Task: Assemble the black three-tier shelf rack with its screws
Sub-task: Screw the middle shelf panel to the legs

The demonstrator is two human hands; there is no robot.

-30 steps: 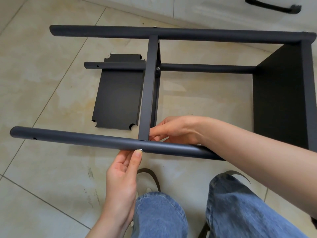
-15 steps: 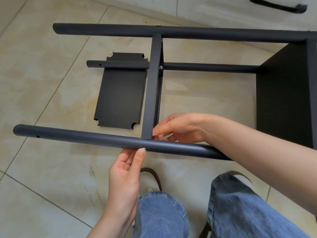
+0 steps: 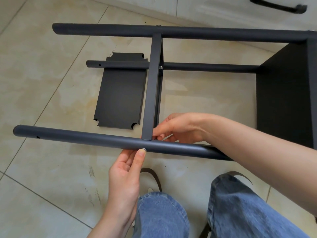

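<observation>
Bright, even daylight, soft shadows, sharp focus, wide-angle edge bending.

This looks like a room in a home, most likely a kitchen. The floor [image 3: 51,93] is laid with large glossy beige tiles with thin grout lines, marked here and there with stains and scuffs. Along the far edge runs a white cabinet [image 3: 214,7] with a flat front and a black bar handle [image 3: 277,6], and the person crouches over the tiles in blue jeans [image 3: 161,217] and slippers [image 3: 152,176].
</observation>
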